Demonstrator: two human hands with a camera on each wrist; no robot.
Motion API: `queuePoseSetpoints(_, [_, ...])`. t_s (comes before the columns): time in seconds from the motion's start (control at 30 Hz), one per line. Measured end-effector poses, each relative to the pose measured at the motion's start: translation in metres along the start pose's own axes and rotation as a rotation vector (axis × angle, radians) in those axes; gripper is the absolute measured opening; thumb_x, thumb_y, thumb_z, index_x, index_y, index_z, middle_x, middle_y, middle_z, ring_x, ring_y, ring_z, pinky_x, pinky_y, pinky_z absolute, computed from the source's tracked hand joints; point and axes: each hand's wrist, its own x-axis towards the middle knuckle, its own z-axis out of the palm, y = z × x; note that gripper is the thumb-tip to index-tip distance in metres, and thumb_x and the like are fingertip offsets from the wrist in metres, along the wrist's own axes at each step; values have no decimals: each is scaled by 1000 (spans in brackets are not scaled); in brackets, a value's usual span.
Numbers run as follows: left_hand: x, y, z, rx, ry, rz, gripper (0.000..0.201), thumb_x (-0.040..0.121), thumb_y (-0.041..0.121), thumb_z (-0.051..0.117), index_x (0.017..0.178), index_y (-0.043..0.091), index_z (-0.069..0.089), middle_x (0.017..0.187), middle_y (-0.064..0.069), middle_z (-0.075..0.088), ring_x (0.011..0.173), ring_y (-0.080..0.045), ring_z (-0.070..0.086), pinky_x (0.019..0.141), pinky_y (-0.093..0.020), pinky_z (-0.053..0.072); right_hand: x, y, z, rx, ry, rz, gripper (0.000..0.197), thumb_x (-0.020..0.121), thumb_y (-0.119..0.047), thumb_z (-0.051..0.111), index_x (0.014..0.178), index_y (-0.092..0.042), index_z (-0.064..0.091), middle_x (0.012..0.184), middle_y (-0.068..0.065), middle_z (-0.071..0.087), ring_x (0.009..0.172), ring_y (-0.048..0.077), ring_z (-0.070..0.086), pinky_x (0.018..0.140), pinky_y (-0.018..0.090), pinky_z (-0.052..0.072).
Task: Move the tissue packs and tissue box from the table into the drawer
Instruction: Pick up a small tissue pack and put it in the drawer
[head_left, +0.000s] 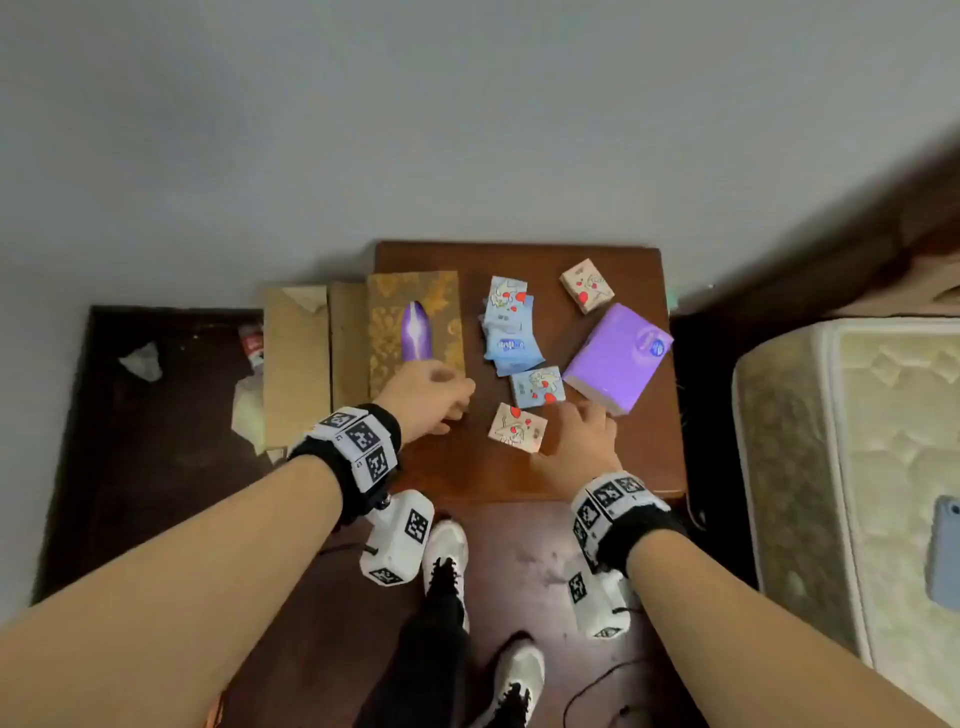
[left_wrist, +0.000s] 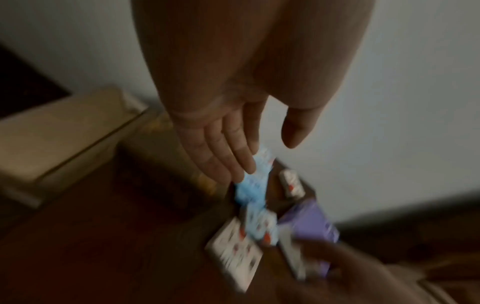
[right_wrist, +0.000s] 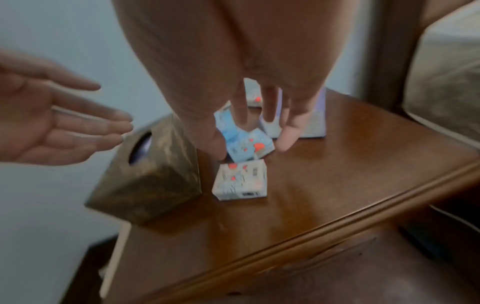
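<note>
Reaching over brown wooden table (head_left: 467, 467), both hands spread, nothing held.
Left hand (head_left: 423, 397) nearing gold patterned tissue box (head_left: 415, 291) at 9 o'clock; right hand (head_left: 582, 436) above small printed tissue packs (head_left: 517, 427); best pinched by short edges.

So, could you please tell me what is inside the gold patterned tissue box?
Through the top slot of the gold patterned tissue box, something shiny and purple shows. The box walls cover everything else inside, so how full it is cannot be seen.
</note>
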Motion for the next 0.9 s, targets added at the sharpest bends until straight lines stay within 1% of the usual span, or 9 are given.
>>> queuePoseSetpoints(0.1, [18,-32,13,-18,-36,-95,16,98,21,58,110,11,64,102,-10,70,90,-21,66,80,-36,57,36,-4,23,-245,39,-123,94,70,-27,78,151,-22,32,157,15,22,145,39,21,111,49,38])
queuePoseSetpoints(0.2, [28,-51,24,-152,-77,-185,24,99,22,58,116,7,64,102,-11,70,88,-23,68,77,-36,59,61,-3,42,-525,-14,-262,114,61,-35,87,154,-25,22,164,17,13,151,41,13,113,54,34])
queuePoseSetpoints(0.3, [32,-60,32,-276,-82,-299,22,97,19,59,114,5,63,97,-13,70,81,-24,69,67,-33,59,72,-4,48,-732,17,-338,125,50,-44,91,154,-25,23,162,19,19,150,43,17,112,63,32])
queuePoseSetpoints(0.4, [34,-71,38,-347,-104,-402,14,97,19,57,97,6,62,95,-12,69,83,-25,67,70,-35,58,78,-9,50,-799,46,-332,122,48,-50,90,150,-23,30,156,19,29,145,44,26,107,68,33])
queuePoseSetpoints(0.57, [44,-87,54,-480,-85,-477,9,99,18,57,95,10,60,122,-18,61,106,-33,63,85,-46,58,78,-8,50,-649,26,-316,96,53,-45,89,134,-17,45,150,17,32,143,44,25,98,58,47])
queuePoseSetpoints(0.63, [48,-87,65,-553,-75,-467,9,98,19,60,103,11,62,129,-18,60,110,-32,62,90,-47,56,74,-6,51,-570,22,-307,85,56,-43,87,128,-14,51,150,17,31,144,45,23,99,55,49])
queuePoseSetpoints(0.73, [56,-89,82,-593,-24,-415,25,96,18,63,118,9,61,126,-17,66,112,-28,65,92,-44,56,66,1,57,-446,40,-301,74,62,-43,82,124,-13,55,148,16,31,140,44,24,101,52,49])
queuePoseSetpoints(0.8, [61,-89,90,-577,16,-376,16,94,17,66,108,10,65,118,-15,69,104,-26,68,87,-39,58,63,7,59,-333,66,-296,71,63,-45,81,122,-13,58,146,15,33,136,42,27,104,50,45])
queuePoseSetpoints(0.9, [66,-91,98,-487,44,-343,5,90,19,70,91,15,68,118,-19,72,112,-30,69,89,-39,58,60,16,57,-82,58,-274,69,63,-42,81,123,-14,61,143,12,32,135,36,26,110,44,40])
